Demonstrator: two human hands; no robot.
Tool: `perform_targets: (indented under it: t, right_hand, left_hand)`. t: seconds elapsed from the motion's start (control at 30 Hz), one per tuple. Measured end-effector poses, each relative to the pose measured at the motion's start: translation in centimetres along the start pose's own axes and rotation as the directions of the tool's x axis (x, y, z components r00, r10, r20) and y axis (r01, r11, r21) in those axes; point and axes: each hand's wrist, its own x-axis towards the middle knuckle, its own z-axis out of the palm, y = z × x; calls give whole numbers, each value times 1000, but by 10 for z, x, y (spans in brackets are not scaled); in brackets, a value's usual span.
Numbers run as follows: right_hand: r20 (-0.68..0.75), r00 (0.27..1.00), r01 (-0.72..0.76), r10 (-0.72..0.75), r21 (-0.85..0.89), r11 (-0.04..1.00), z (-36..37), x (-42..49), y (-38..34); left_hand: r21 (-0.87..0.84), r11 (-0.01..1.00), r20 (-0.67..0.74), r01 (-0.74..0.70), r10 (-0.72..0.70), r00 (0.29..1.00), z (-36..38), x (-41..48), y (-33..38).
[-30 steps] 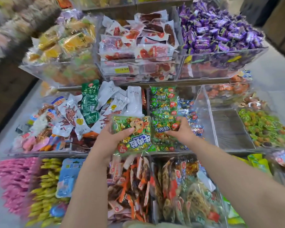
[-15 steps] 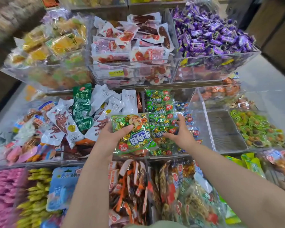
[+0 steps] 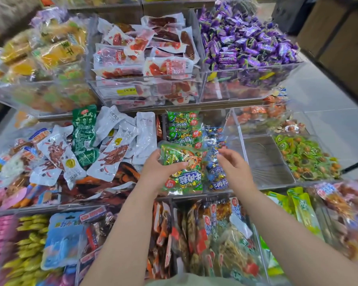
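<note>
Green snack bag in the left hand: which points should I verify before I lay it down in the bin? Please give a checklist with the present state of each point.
1. Left hand grips the green snack bag, thumb across its front: ok.
2. Right hand is free, open and holding nothing: ok.
3. Matching green bags lie stacked farther back in this bin: ok.
4. Blue bags lie apart, on the right side of the bin: ok.
5. Free space under the held bag: cannot tell, the bag hides it.
6. Bag seal undamaged: cannot tell, the picture is too blurred.
</note>
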Motion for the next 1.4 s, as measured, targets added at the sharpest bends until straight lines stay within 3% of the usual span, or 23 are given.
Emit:
perform_targets:
  t: [0.07, 0.13, 0.23, 0.37, 0.4, 0.47, 0.53, 0.57, 0.63, 0.73, 0.77, 0.83, 0.9, 1.0, 1.1, 1.2, 1.27, 1.4]
  right_hand:
    - [200, 976, -89, 81, 30, 996, -1, -14, -6]
    - [338, 912, -283, 231, 113, 953, 7, -21, -9]
    - [377, 869, -459, 321, 367, 809, 17, -21, -9]
    - [301, 874, -485, 381, 563, 669, 11, -12, -10]
    - [252, 888, -458, 385, 557, 693, 3, -9, -12]
    - [167, 929, -370, 330, 382, 847, -19, 1, -18]
    - [166, 965, -210, 203, 24, 977, -42, 9, -28]
    - [203, 970, -106, 135, -146, 984, -51, 12, -36]
    - [338, 941, 122, 29, -417, 901, -57, 16, -52]
    - [590, 807, 497, -17, -665, 557, -31, 25, -63]
    - [646, 764, 579, -2, -684, 444, -16, 28, -62]
    - [706, 708, 656, 21, -669, 349, 17, 29, -54]
    - [710, 704, 662, -20, -645, 382, 44, 25, -45]
    - [609, 776, 601, -162, -636, 484, 57, 20, -24]
    - [471, 829, 558, -300, -683, 471, 36, 10, 4]
    - [553, 810, 584, -196, -730, 354, 13, -1, 25]
    - [575, 810, 576, -114, -744, 339, 8, -1, 22]
    - [665, 736, 677, -128, -725, 126, 24, 23, -11]
  left_hand:
    - [-86, 996, -63, 7, -12, 998, 6, 0, 1]
    - [-161, 987, -121, -17, -2, 993, 16, 0, 1]
    - [-179, 984, -90, -21, 4, 996, 28, -1, 2]
    - [-374, 927, -79, 22, -55, 995, 25, -6, 9]
    - [-435, 900, -115, 25, -83, 990, 21, -4, 8]
    - [-511, 859, -206, -42, -75, 976, 8, -2, 8]
    - [-528, 846, -247, -78, -65, 967, -7, -2, 11]
    - [-525, 846, -277, -87, -74, 958, -14, -2, 11]
    - [-502, 858, -343, -110, -80, 936, -25, 0, 9]
    - [-481, 860, -432, -172, -62, 899, -33, 6, 7]
    - [-475, 862, -436, -176, -57, 898, -34, 5, 8]
    - [-460, 867, -436, -191, -33, 899, -34, 4, 8]
    - [-448, 873, -424, -192, -19, 905, -35, 3, 6]
    - [-449, 877, -396, -174, -21, 918, -39, 1, 0]
    - [-477, 862, -360, -172, -13, 933, -45, -2, -3]
    - [-480, 861, -359, -169, -17, 933, -48, -2, -3]
    - [-475, 865, -360, -161, -24, 932, -49, 0, -4]
    - [-480, 861, -363, -166, -22, 932, -45, 7, -3]
